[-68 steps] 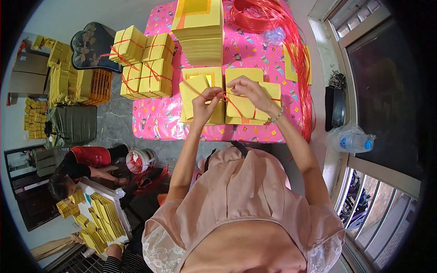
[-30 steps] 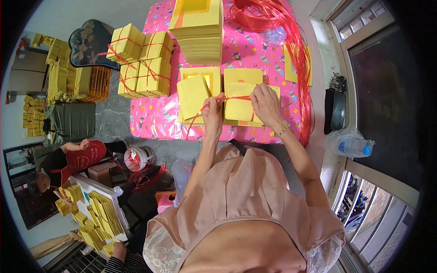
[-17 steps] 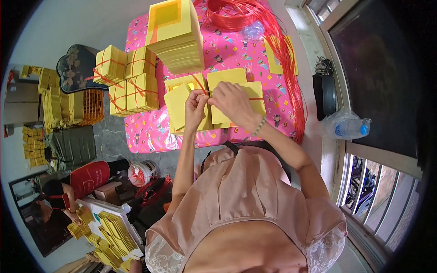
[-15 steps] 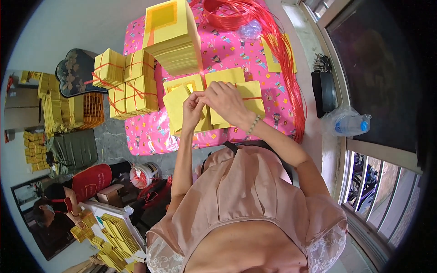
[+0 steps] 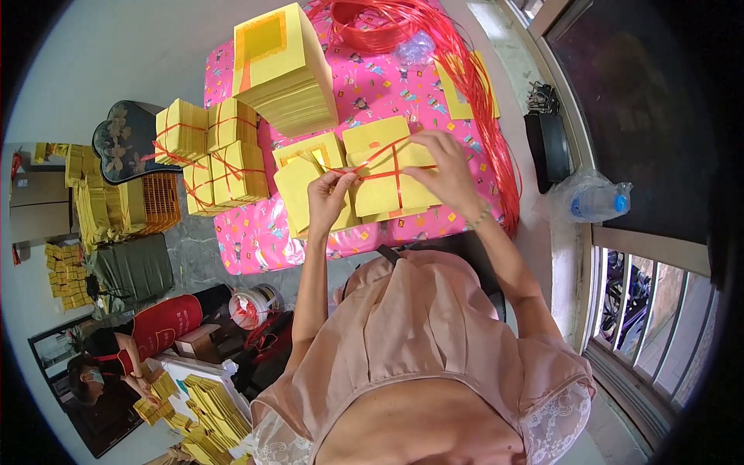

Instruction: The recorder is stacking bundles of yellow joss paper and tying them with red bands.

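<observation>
The work in hand is the binding of yellow paper stacks with red string on a pink patterned table cover (image 5: 372,93). The bundle being tied (image 5: 387,167) lies at the near edge of the cover, directly in front of the person, with a red string (image 5: 394,172) already crossed over its top face. The left hand (image 5: 329,194) has its fingers pinched on one end of that string, just beside the bundle's left edge; the right hand (image 5: 446,170) rests on the bundle's right side with fingers closed around the other end. A knot cannot be made out, so the tie is judged incomplete. A second stack (image 5: 310,182), touching the bundle on its left, shows no string. Four finished bundles (image 5: 213,155), each cross-tied in red, sit at the cover's left edge. A tall unbound stack (image 5: 283,70) and a heap of loose red string (image 5: 434,39) remain beyond, indicating considerable work outstanding.
</observation>
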`<state>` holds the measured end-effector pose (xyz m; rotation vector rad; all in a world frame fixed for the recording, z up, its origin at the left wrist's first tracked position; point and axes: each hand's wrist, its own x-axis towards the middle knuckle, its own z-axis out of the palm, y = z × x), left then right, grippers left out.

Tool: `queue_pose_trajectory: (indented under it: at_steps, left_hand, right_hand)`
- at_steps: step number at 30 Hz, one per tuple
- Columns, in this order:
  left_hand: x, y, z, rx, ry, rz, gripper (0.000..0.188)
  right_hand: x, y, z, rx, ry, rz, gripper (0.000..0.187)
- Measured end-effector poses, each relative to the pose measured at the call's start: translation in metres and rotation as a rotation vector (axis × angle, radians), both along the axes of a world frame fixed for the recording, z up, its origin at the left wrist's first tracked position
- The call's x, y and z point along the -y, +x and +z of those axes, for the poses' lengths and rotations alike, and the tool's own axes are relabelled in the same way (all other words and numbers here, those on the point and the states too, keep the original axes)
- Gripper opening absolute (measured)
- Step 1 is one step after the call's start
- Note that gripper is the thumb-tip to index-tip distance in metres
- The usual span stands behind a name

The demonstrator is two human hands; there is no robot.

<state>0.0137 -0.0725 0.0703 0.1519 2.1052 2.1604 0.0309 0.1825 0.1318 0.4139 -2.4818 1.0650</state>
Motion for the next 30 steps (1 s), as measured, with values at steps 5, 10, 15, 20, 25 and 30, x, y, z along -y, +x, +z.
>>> queue_pose_trajectory:
  at_steps: [5, 10, 15, 20, 25, 30]
  left_hand:
    - [-0.004, 0.0, 0.002, 0.022, -0.046, -0.023, 0.014]
    - [-0.005, 0.001, 0.009, 0.089, -0.012, -0.063, 0.02]
    - [0.003, 0.003, 0.005, 0.076, 0.034, -0.035, 0.02]
    - [0.011, -0.002, 0.003, 0.035, 0.021, -0.052, 0.02]
    - [0.011, -0.007, 0.005, 0.053, 0.016, -0.148, 0.021]
    - [0.015, -0.009, 0.01, 0.061, 0.085, -0.207, 0.018]
  right_hand:
    - [-0.034, 0.022, -0.045, 0.368, -0.32, -0.066, 0.028]
    - [-0.031, 0.032, -0.093, 0.351, -0.62, -0.126, 0.025]
    - [-0.029, 0.028, -0.088, 0.375, -0.707, -0.115, 0.025]
    - [-0.026, 0.005, -0.028, 0.091, -0.179, -0.161, 0.022]
    - [0.03, -0.023, 0.024, -0.332, 0.256, 0.108, 0.021]
    - [0.045, -0.033, -0.008, -0.113, 0.322, 0.41, 0.01]
